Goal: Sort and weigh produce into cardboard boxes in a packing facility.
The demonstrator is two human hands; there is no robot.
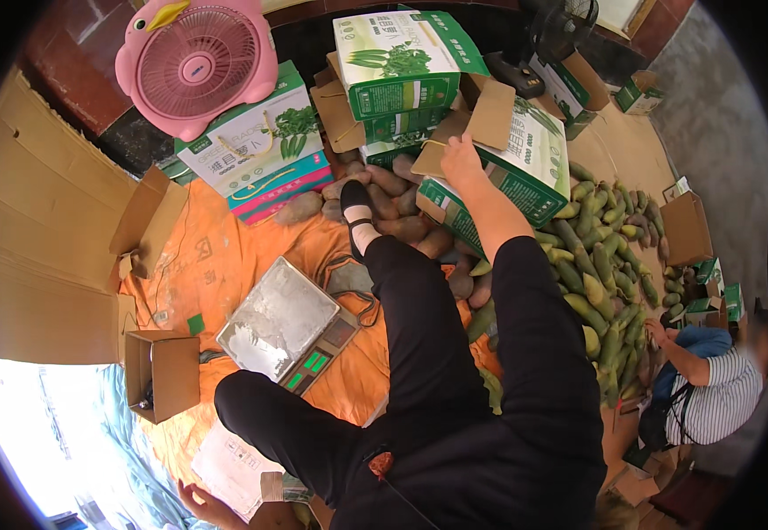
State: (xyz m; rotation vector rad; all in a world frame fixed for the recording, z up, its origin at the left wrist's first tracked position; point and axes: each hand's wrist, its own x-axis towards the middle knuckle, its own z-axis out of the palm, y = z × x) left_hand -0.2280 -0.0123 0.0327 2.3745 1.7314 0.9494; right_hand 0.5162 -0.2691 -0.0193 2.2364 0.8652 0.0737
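Note:
My right hand [462, 164] reaches forward with closed fingers at the brown flap of an open green-and-white carton [532, 155]. The carton tilts over a heap of brown-skinned root vegetables [406, 228] and beside a large pile of green radishes [598, 256]. At the lower left, my left hand [200, 505] has its fingers apart and holds nothing that I can see. It is nearest to a pale printed sheet of cardboard [229, 464] and a partly visible open box [285, 488]. A digital scale [280, 316] with a bare metal plate lies between my hands.
A pink fan [198, 66] stands on stacked cartons [265, 141]; more cartons [397, 66] are piled at the back. A small brown box [163, 375] sits left of the scale on orange sheeting [181, 256]. Another person [711, 389] works at the radish pile's right side.

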